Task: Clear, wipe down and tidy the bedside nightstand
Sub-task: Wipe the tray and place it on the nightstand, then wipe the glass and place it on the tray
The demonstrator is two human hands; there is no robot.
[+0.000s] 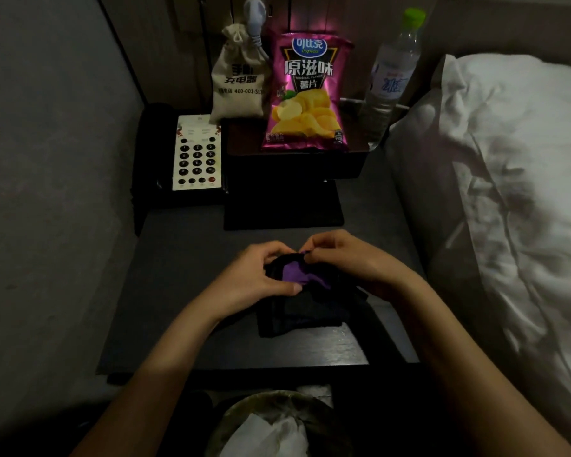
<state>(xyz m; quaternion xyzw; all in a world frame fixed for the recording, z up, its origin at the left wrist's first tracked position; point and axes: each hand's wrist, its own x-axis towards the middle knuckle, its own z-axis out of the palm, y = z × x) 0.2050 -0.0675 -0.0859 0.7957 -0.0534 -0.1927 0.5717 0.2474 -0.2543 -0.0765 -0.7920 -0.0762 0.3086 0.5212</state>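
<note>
Dark cloth (pixel 305 311) with a purple patch sits on the nightstand (pixel 185 291) near its front edge, directly under and between both hands. Left hand (pixel 261 275) grips the left side of the bundle, fingers curled over the top, thumb pressed on the purple part. Right hand (pixel 340 255) is just beside it, fingertips pinching the cloth's upper edge at the purple spot. Hands nearly touching, both clamped on the same cloth. Both forearms come in from the bottom of the view, angled inward and converging over the cloth, bare. Cloth itself: black or near-black, bunched up top, flatter folded section lying on the tabletop toward the front; purple fabric shows only in the bunched part. Too dim to tell what garment or rag it is. Further back on the nightstand: phone (pixel 195 153) at left, drawstring pouch (pixel 238 77) behind it, purple chip bag (pixel 307 94) upright on a dark box (pixel 294 163), water bottle (pixel 389 77) at right. Black pad (pixel 282 206) lies in front of the box. Waste bin (pixel 277 423) with white tissue below the front edge. Pillow (pixel 508 159) at right.
</note>
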